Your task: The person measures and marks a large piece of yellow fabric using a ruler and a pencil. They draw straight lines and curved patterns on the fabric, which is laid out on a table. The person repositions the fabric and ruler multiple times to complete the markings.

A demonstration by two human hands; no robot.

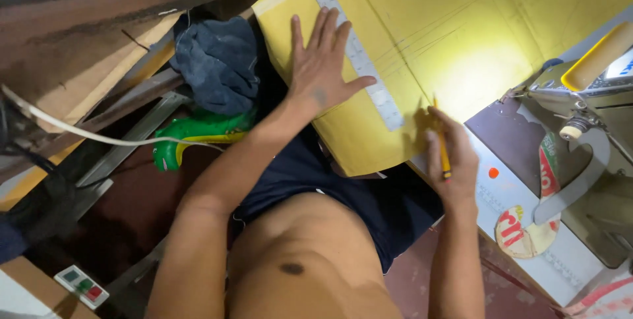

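Ruler (356, 52) lies slantwise on the yellow sheet (461, 29) spread over my lap and the table. My left hand (323, 65) presses flat beside it, fingers spread. My right hand (448, 154), nearer right, grips a pencil (443, 147).

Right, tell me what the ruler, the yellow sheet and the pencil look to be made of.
Ruler, pressed flat by the left hand: probably brushed steel or aluminium; dull silver-grey with fine edge markings.
Yellow sheet: stiff paper or thin card; matte, with pencilled lines and a straight fold.
Pencil in the right hand: likely painted wood; glossy yellow-orange shaft, though plastic cannot be ruled out.
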